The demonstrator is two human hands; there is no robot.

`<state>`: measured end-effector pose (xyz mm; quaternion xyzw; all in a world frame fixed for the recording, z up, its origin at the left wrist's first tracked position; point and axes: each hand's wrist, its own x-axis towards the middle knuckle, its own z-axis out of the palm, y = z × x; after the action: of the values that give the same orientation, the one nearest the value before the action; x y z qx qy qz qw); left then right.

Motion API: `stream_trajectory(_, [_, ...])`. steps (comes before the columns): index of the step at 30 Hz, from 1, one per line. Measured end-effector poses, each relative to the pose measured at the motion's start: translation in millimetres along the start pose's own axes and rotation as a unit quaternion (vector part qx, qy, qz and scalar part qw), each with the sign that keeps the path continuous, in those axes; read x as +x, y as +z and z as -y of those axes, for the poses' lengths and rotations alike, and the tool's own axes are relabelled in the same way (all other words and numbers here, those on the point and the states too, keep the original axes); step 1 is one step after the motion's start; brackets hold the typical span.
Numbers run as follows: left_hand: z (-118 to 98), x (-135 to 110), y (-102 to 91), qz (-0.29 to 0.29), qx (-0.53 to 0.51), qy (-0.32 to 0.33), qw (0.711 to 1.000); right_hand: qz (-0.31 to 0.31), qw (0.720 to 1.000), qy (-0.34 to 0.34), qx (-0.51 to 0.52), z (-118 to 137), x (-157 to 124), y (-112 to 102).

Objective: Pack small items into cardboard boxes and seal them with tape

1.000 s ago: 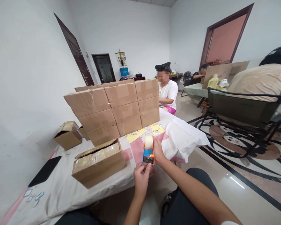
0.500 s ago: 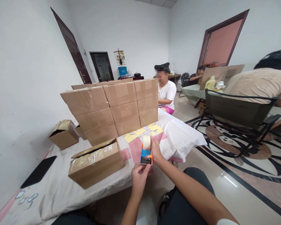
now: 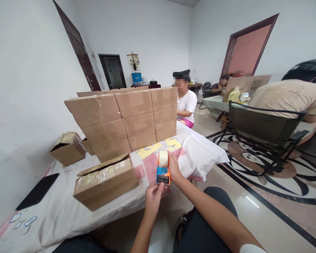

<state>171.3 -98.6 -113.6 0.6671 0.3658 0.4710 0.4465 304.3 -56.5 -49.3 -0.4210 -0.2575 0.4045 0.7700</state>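
My right hand (image 3: 175,169) is wrapped round the right side of a tape dispenser (image 3: 162,171). It has an orange frame, a blue middle part, a dark lower end, and a roll of pale tape at the top. My left hand (image 3: 153,196) is closed, with thumb and fingers at the dispenser's lower end; whether a loose tape end is pinched there is too small to tell. Left of my hands, a cardboard box (image 3: 109,188) lies on the cloth-covered table, its top flap slightly raised and shiny tape along it.
Stacked cardboard boxes (image 3: 138,121) form a wall across the table (image 3: 60,218). Another box (image 3: 68,151) and a dark flat panel (image 3: 38,191) lie at left. White sheeting (image 3: 200,154) drapes the right corner. A person (image 3: 186,102) sits behind the stack; others sit right, near a folding chair (image 3: 263,123).
The whole view has shifted slightly. My left thumb has moved a little further up over the dispenser's lower end. My right hand keeps its hold.
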Motion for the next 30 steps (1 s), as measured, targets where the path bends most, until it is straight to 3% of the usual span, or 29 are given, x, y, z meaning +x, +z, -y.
stream_trajectory(13, [8,1,-9.4,0.025,-0.027,-0.024,0.999,-0.017,0.999,-0.018,-0.048,-7,-1,1])
stream_trajectory(30, [-1,0,-25.7,0.030,-0.041,0.014,0.999,0.000,0.999,0.002,-0.039,10,-16,25])
